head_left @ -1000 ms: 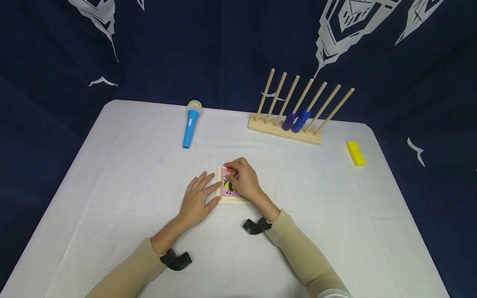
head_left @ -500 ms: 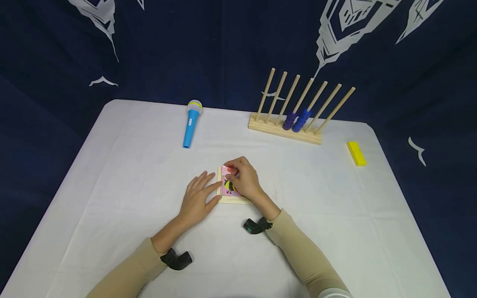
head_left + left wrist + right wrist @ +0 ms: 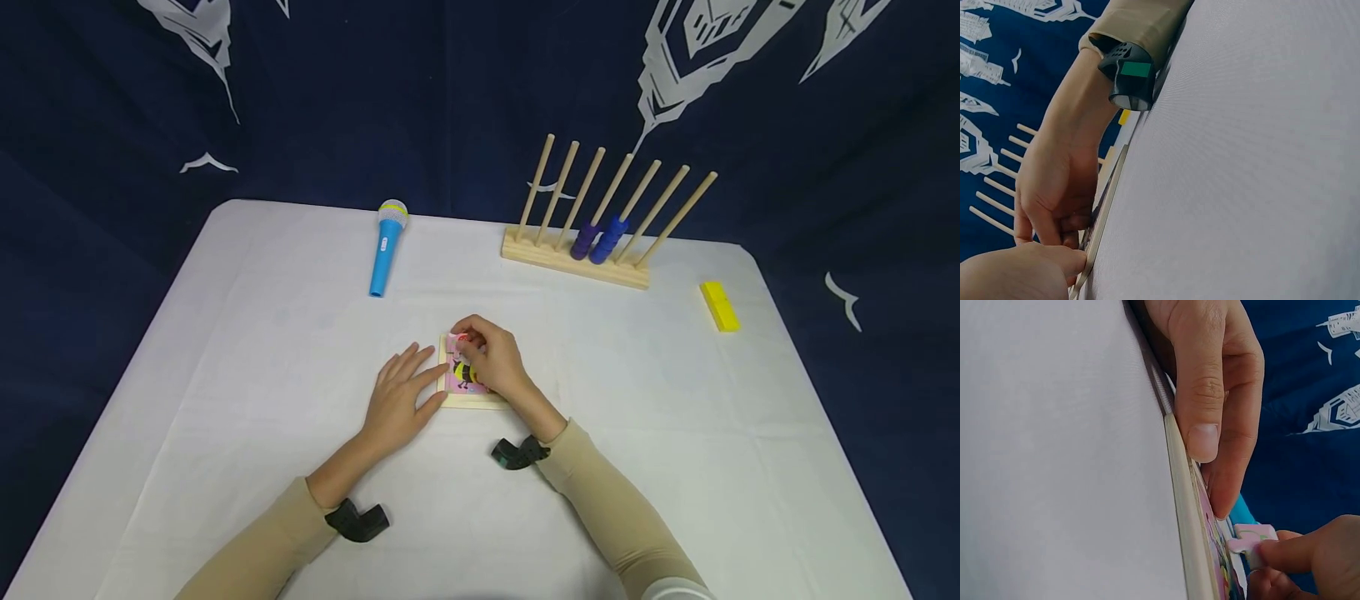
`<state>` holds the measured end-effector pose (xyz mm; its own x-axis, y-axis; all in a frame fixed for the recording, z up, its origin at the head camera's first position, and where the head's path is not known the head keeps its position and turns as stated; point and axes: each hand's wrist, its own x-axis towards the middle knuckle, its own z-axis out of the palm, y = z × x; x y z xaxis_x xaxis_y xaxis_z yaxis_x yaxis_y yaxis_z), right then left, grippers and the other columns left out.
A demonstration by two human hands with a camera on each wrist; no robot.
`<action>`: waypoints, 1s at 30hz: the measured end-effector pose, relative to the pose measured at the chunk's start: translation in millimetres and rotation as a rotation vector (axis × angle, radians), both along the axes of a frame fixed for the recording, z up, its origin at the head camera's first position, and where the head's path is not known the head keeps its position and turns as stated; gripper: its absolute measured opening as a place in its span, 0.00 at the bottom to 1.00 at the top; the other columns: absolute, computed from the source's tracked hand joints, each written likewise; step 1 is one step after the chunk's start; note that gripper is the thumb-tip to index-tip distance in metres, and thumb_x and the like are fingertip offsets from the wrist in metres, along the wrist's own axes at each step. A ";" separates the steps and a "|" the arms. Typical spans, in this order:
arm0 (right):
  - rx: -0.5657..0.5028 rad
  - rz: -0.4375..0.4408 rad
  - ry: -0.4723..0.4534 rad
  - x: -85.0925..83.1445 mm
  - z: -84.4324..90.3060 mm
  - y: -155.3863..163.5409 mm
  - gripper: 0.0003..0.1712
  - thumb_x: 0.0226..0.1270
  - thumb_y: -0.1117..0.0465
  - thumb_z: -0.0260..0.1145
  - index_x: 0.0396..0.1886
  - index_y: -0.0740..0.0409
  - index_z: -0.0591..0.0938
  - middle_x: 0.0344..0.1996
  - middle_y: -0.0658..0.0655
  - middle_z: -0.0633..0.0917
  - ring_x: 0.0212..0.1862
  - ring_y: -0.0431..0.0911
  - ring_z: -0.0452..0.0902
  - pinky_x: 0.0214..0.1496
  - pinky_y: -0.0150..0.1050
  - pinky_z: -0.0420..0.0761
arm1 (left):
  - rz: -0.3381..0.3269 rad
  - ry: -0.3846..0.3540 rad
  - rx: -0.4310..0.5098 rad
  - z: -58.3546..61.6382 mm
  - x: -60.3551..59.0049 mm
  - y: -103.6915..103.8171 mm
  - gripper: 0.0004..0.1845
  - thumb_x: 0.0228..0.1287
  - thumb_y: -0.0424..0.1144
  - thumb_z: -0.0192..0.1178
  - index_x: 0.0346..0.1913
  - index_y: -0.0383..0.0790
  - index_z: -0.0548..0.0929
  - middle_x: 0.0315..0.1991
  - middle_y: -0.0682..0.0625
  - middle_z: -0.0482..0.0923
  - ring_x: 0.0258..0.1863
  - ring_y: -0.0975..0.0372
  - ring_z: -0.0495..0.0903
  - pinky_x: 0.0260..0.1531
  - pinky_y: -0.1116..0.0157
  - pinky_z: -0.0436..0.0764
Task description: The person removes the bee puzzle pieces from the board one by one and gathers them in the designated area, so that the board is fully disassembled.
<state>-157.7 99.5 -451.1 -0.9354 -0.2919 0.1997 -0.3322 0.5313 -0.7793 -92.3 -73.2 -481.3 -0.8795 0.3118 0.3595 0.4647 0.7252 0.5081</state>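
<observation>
A small jigsaw puzzle [image 3: 467,387] with a bee picture on pink lies in a pale wooden frame [image 3: 474,402], mid-table. My right hand [image 3: 495,360] is over its upper right part, hiding much of it. In the right wrist view, the thumb and fingers of that hand pinch a pink puzzle piece [image 3: 1252,535], tilted and raised off the board. My left hand [image 3: 397,402] lies at the frame's left side with its fingers spread. Its thumb [image 3: 1202,434] and index finger touch the frame's edge.
A blue toy microphone [image 3: 384,250] lies behind the puzzle. Farther right stands a wooden peg rack [image 3: 573,263] with purple and blue rings on two pegs. A yellow block [image 3: 720,307] is near the right edge of the white table [image 3: 262,333].
My right hand has lifted and turned slightly at the puzzle's top, and more of the bee shows beneath it. My left hand keeps its place at the frame.
</observation>
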 end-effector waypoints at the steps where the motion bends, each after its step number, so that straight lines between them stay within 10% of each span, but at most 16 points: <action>1: -0.025 0.002 -0.016 -0.4 1.4 0.6 0.10 0.57 0.68 0.61 0.37 0.53 0.79 0.25 0.52 0.79 0.26 0.41 0.72 0.25 0.31 0.72 | 0.000 0.000 -0.002 0.0 -0.2 0.2 0.19 0.55 0.43 0.60 0.51 0.44 0.78 0.60 0.43 0.67 0.64 0.49 0.57 0.60 0.48 0.53; 14: -0.232 -0.072 -0.218 -9.5 68.7 37.1 0.10 0.58 0.70 0.59 0.41 0.66 0.78 0.32 0.65 0.77 0.31 0.49 0.70 0.30 0.33 0.72 | 0.011 -0.049 -0.024 2.5 0.5 1.9 0.20 0.55 0.44 0.59 0.53 0.45 0.77 0.61 0.44 0.66 0.65 0.50 0.54 0.61 0.49 0.50; 30: -0.091 -0.173 -0.320 -39.5 36.0 129.6 0.11 0.59 0.66 0.60 0.42 0.63 0.78 0.23 0.54 0.74 0.26 0.45 0.72 0.23 0.34 0.71 | 0.010 -0.041 -0.001 0.1 0.2 2.2 0.20 0.55 0.43 0.60 0.53 0.45 0.77 0.61 0.43 0.66 0.65 0.50 0.54 0.61 0.48 0.49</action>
